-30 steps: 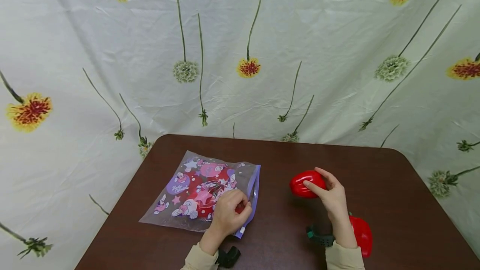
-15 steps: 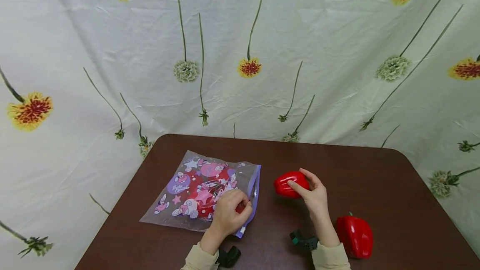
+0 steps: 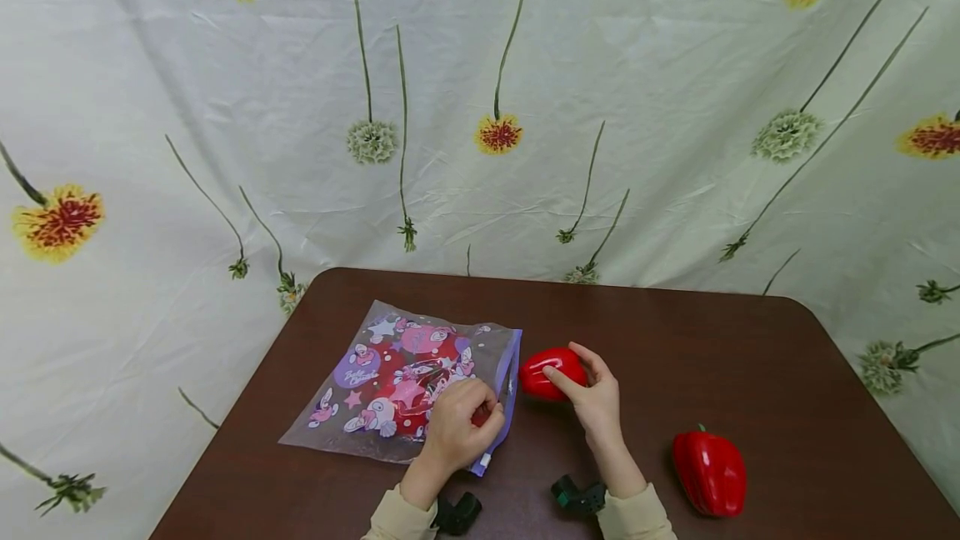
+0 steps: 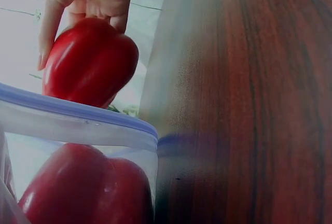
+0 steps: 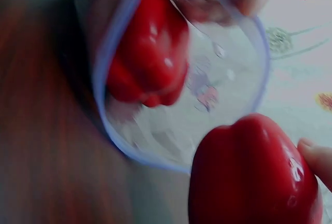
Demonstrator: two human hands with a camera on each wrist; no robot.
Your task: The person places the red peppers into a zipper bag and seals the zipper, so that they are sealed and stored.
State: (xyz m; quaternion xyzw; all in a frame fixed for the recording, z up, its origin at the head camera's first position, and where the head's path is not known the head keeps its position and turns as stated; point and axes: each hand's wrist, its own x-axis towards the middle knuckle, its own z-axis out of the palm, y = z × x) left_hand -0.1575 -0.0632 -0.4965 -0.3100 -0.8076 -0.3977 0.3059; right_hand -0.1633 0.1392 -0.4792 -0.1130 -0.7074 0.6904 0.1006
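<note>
A clear zip bag (image 3: 315, 432) with pink and purple cartoon prints lies on the table, its opening facing right. My left hand (image 3: 459, 427) grips the bag by its upper layer near the purple zip edge. In the right wrist view the mouth gapes round, and a red bell pepper (image 5: 150, 47) lies inside. My right hand (image 3: 600, 402) holds another red bell pepper (image 3: 551, 373) between thumb and fingers, right at the bag's mouth. The left wrist view has this held pepper (image 4: 91, 63) just beyond the purple rim (image 4: 78, 109), lobed end toward the bag.
A third red bell pepper (image 3: 708, 473) with a green stem sits on the brown table (image 3: 795, 390) at the right. Black wrist cameras show at the left wrist and right wrist. A flower-patterned cloth (image 3: 480, 48) hangs behind the table.
My right hand has carried its pepper leftward to the bag's mouth, uncovering the pepper on the right of the table. The left hand and the bag have stayed put.
</note>
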